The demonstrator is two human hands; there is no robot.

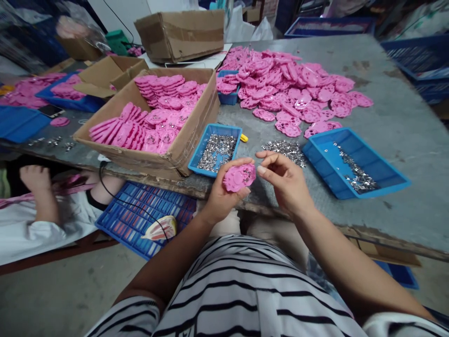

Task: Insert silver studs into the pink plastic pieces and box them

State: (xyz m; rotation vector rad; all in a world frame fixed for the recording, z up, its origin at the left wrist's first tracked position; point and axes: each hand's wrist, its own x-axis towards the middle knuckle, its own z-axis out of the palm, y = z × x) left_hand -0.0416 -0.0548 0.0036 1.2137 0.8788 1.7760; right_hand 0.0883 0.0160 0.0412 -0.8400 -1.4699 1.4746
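Note:
Near the table's front edge, my left hand (223, 194) is wrapped round a pink plastic piece (239, 178) with small metal bits on its right part. Just right of that piece is my right hand (286, 180), its thumb and forefinger bent toward each other; whether something tiny is between them is too small to tell. Beyond my hands lies a loose pile of small metal parts (286, 150). A blue tray (194, 164) of metal parts stands behind my left hand, and a larger blue tray (326, 173) with more of them is to the right.
A cardboard box (147, 164) at the left holds rows of pink pieces. Behind the trays spreads a big heap of pink pieces (280, 84). A yellow object (244, 138) lies by the smaller tray. Another person's hand (35, 178) is at the far left, below the table edge.

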